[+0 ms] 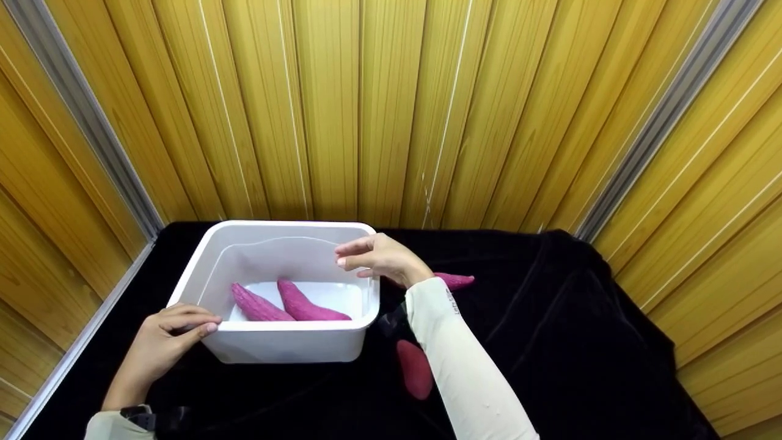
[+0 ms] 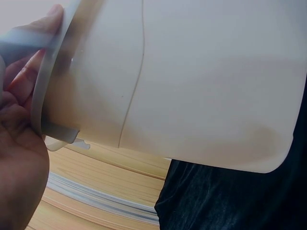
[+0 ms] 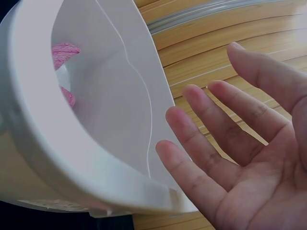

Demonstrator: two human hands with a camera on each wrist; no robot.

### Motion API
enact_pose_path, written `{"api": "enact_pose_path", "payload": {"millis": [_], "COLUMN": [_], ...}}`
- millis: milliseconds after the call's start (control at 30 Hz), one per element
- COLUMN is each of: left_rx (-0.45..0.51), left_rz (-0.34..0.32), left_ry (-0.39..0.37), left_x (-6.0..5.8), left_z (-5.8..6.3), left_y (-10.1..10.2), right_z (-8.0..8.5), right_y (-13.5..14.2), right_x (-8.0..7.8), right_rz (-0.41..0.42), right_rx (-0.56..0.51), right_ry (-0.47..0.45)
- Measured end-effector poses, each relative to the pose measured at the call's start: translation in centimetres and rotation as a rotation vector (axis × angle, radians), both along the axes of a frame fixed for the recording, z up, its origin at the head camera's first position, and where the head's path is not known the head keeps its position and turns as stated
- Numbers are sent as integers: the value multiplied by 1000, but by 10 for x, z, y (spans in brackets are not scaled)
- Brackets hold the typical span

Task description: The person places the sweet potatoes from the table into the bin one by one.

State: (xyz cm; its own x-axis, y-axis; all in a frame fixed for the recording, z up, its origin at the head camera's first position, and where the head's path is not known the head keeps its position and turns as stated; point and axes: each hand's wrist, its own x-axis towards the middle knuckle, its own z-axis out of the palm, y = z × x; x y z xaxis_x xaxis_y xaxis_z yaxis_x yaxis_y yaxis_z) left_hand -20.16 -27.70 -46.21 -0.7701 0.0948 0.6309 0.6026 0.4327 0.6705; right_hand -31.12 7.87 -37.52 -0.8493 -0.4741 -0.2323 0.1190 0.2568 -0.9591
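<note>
fingers (image 3: 193, 181) parted, right hand (image 1: 386, 259) above bin (image 1: 287, 345)

Back wall (image 1: 391, 110): yellow wood-grain panels, vertical, thin white lines running down some. Left wall (image 1: 49, 244) and right wall (image 1: 702, 244) in same panelling. Grey metal strips (image 1: 93, 122) at both corners, slanting in head view. Pale trim (image 1: 82, 341) along foot of left wall. Black cloth (image 1: 550, 342) below, creased toward right. Whitish glare on panelling, right wrist view's upper right.
</note>
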Motion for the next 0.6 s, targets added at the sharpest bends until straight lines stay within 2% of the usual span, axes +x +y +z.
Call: {"api": "enact_pose_path", "payload": {"millis": [600], "left_rx": [-6], "left_rz": [14], "left_ry": [-41], "left_x": [-2], "left_z": [2], "left_y": [0], "right_z": [-1], "right_y": [20], "right_x": [-1], "right_rz": [-26], "right_rx": [-41], "right_ry": [6]}}
